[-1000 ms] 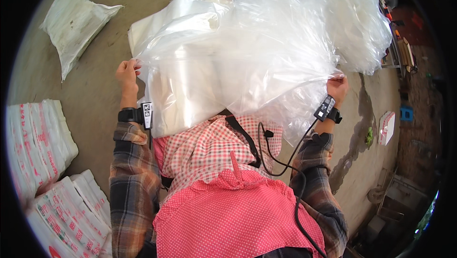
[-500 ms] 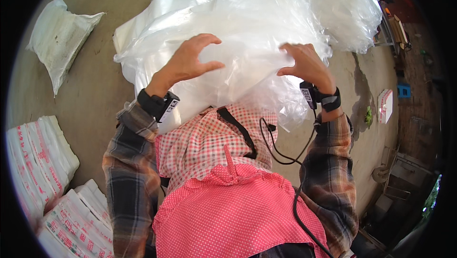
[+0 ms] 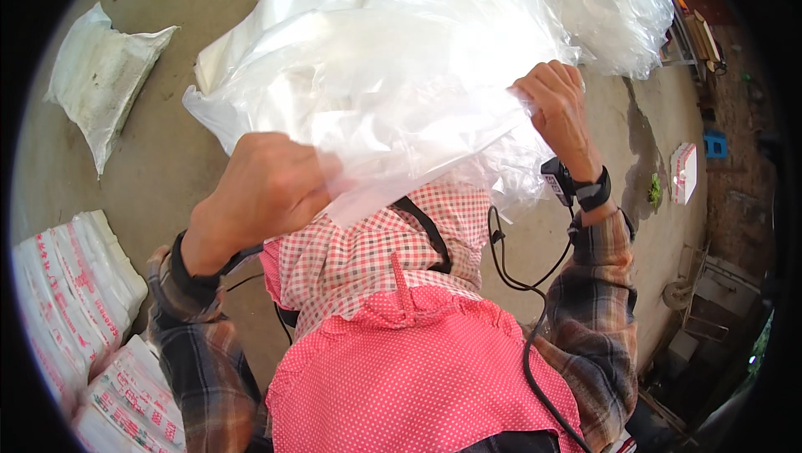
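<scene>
A clear plastic bag (image 3: 418, 140) is stretched between my two hands above my lap. My left hand (image 3: 271, 186) is closed on its near left edge, raised close to the camera and a little blurred. Farther off, my right hand (image 3: 555, 102) grips the bag's right edge in a fist. Beneath and beyond it lies a big heap of clear plastic bags (image 3: 476, 19), with glossy folds that hide where one sheet ends and another begins. A checked red and white apron (image 3: 376, 244) covers my lap.
White sacks with red print (image 3: 75, 286) lie on the floor at the left, more (image 3: 134, 394) below them. A white sack (image 3: 109, 77) rests at the far left. On the right are a blue stool (image 3: 715, 144) and a cart (image 3: 710, 294). A black cable (image 3: 535, 369) hangs along my right arm.
Both hands have gone from open to closed on the plastic bag. The left hand came down and nearer; the right moved slightly right. The bag's near edge is now lifted and stretched.
</scene>
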Demonstrator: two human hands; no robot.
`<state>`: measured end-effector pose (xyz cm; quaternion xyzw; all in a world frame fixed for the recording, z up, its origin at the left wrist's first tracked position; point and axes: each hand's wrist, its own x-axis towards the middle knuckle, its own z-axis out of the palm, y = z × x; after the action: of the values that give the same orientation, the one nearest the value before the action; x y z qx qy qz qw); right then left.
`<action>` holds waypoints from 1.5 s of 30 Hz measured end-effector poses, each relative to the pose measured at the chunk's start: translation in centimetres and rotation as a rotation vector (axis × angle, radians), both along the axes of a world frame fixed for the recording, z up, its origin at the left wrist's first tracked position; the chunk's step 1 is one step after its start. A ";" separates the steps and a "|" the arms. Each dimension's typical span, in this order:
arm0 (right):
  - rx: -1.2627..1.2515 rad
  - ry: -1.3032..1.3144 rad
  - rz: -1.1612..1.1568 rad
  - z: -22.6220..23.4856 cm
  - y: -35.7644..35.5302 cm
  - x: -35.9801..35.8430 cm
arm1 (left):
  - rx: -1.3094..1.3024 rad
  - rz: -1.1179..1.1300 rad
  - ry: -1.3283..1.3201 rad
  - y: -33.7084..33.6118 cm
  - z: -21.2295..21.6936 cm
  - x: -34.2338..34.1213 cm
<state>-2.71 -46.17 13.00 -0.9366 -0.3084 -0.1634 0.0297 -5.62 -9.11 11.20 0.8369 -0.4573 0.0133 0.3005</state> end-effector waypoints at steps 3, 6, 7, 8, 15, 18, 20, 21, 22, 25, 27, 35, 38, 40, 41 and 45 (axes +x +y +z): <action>-0.054 -0.094 -0.045 -1.2 -4.8 1.1 | 0.250 -0.013 -0.041 4.2 -0.9 -1.7; -0.116 -0.129 -0.248 -2.8 -11.1 -0.6 | 0.267 0.316 0.089 10.9 -2.4 -1.8; -0.124 -0.031 -0.265 -4.2 -12.7 -1.6 | 0.533 0.512 0.288 13.3 -2.8 -2.1; -0.054 -0.013 -0.273 -5.6 -14.0 -2.4 | 0.570 0.422 0.352 15.2 -3.2 -2.6; 0.145 0.926 -0.635 -3.3 -14.5 -0.7 | 0.281 0.403 0.224 14.2 -4.7 1.4; 0.250 0.532 -0.432 2.4 -9.4 1.7 | 0.022 0.375 -0.073 7.3 -6.4 7.2; 0.340 0.370 -0.324 2.6 -4.2 3.6 | 0.151 0.385 -0.141 2.3 -9.0 10.3; 0.342 0.387 -0.214 1.6 -1.6 4.5 | 0.323 0.422 -0.045 0.3 -10.6 11.3; 0.346 0.396 -0.065 0.0 0.8 5.5 | 0.465 0.458 0.018 -1.2 -12.2 12.1; -0.048 0.197 -0.002 -6.5 5.4 7.5 | 0.564 0.494 0.059 -2.8 -16.1 13.8; -0.122 0.185 -0.093 -9.7 6.2 9.2 | 0.507 0.541 0.063 -2.4 -17.4 14.0; 0.625 0.386 -0.195 -9.9 3.1 12.0 | -0.560 0.773 0.266 5.3 -12.3 16.0; 0.710 0.240 -0.301 -8.8 -0.8 12.8 | -0.419 0.781 0.071 6.7 -11.3 16.9; 0.583 0.287 -0.406 -9.2 -2.3 13.2 | -0.177 0.779 0.082 6.5 -11.6 17.2; 0.545 0.247 -0.408 -9.0 -2.9 13.4 | -0.229 0.716 0.070 6.2 -11.8 17.3; 0.457 0.080 -0.446 -7.4 -1.3 11.1 | -0.371 0.714 0.116 5.3 -11.6 17.5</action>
<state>8.43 -47.43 5.56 -0.9559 -0.0494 -0.1942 0.2146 11.90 -3.77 -0.35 0.8740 -0.1102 0.1518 0.4484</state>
